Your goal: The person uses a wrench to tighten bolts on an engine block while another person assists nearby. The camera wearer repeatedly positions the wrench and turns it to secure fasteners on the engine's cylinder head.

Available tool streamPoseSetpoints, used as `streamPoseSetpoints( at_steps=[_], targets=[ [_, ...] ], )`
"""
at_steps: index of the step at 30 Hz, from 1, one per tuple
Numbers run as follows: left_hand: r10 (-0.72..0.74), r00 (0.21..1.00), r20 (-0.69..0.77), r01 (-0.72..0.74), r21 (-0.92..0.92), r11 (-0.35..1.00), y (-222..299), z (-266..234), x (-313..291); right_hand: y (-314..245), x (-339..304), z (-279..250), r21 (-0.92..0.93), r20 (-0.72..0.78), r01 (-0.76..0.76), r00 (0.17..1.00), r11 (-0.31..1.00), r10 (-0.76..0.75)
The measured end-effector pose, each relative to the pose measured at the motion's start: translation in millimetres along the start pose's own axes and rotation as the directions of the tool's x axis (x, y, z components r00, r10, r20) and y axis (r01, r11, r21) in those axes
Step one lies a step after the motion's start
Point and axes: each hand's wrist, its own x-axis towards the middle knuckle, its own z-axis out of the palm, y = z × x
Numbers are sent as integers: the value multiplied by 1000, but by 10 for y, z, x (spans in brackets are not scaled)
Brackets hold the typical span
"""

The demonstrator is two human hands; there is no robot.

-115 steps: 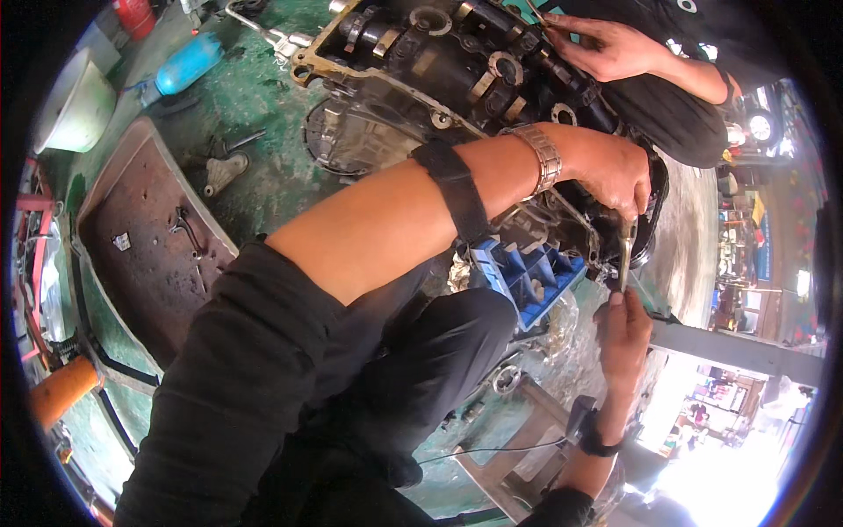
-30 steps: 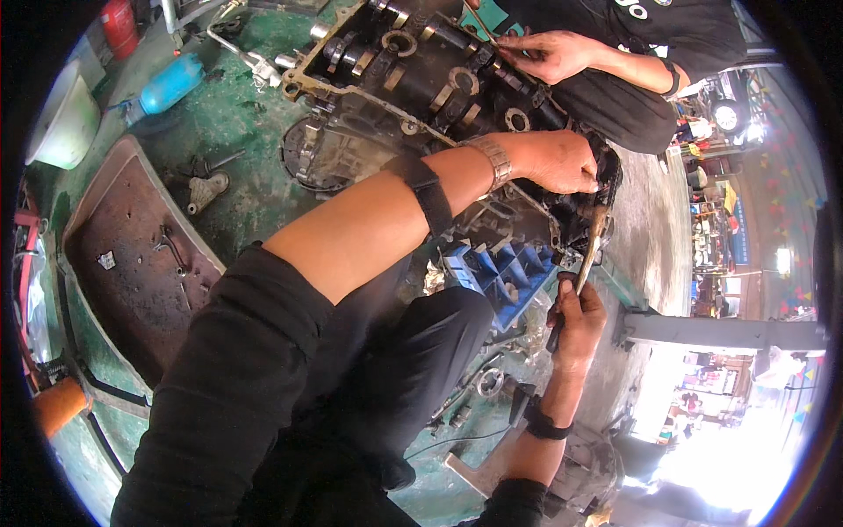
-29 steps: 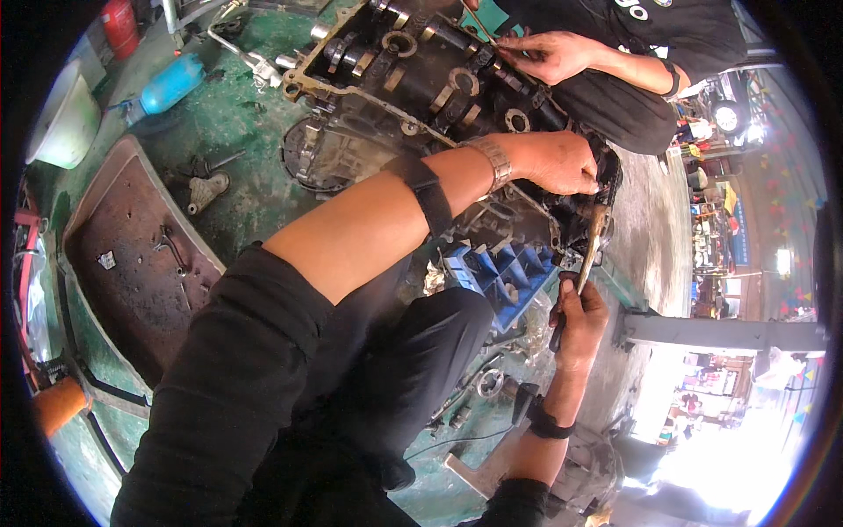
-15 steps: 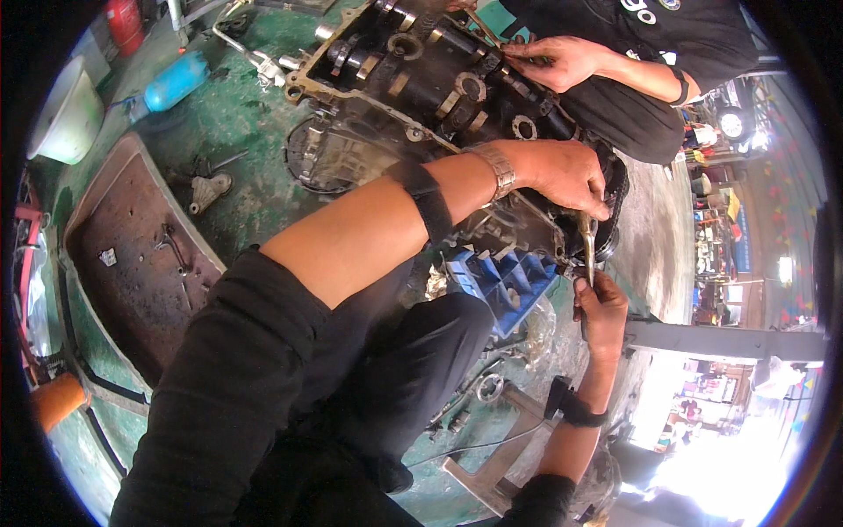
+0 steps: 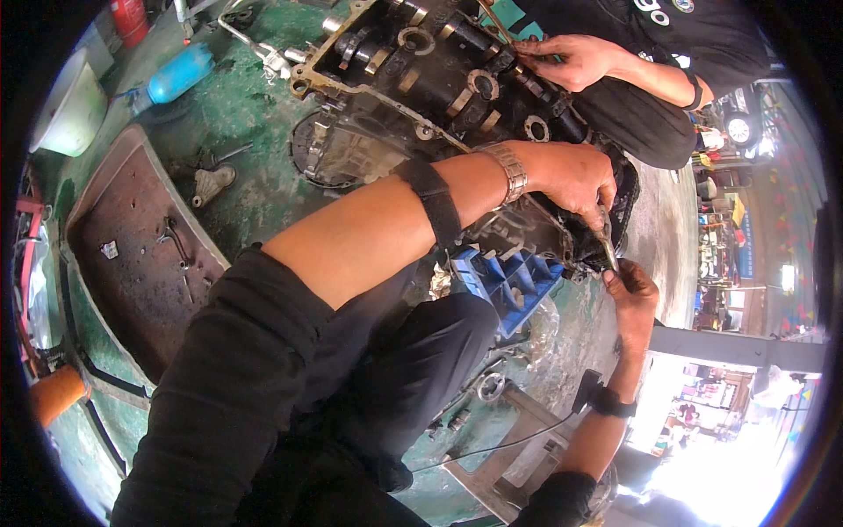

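Grips the lower end of a slim metal tool in the right hand, with thumb and fingers closed; cannot make out how much runs into the palm. Reaches across with the left hand, curling its fingers at the tool's upper end and hiding that end; cannot tell whether pinching or only pressing. Slants the tool at the lower right corner of the engine block, covering some of the dark parts there. Cannot see the block's top edge in full, cut off by the upper border. Beside the lower edge, can see a blue divided tray, with contents too small to name. At the upper right edge, can see a co-worker's hand pinching a thin rod, also cut off. Well left, can see a brown pan, partly hidden behind the left sleeve.
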Motion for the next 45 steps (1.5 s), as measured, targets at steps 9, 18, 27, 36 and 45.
streamPoseSetpoints(
  at_steps=[9, 18, 27, 36, 45],
  targets=[
    [-33, 999, 15, 33, 4, 999, 58, -44, -25, 53, 191, -73, -22, -83, 176, 981, 984, -177],
    [-61, 997, 35, 60, 47, 997, 123, -102, -17, 92, 262, -52, -73, -106, 183, 976, 980, -190],
    [-80, 995, 60, 78, 32, 996, 151, -99, 0, 87, 136, 58, -117, -177, 185, 963, 976, -204],
    [-77, 994, 81, 73, 53, 996, 91, -61, 19, 106, 85, 117, -129, -186, 193, 959, 973, -215],
    [-17, 999, 30, 15, 56, 998, 78, -36, -5, 106, -71, 288, -127, -341, 105, 929, 986, -142]
  ],
)
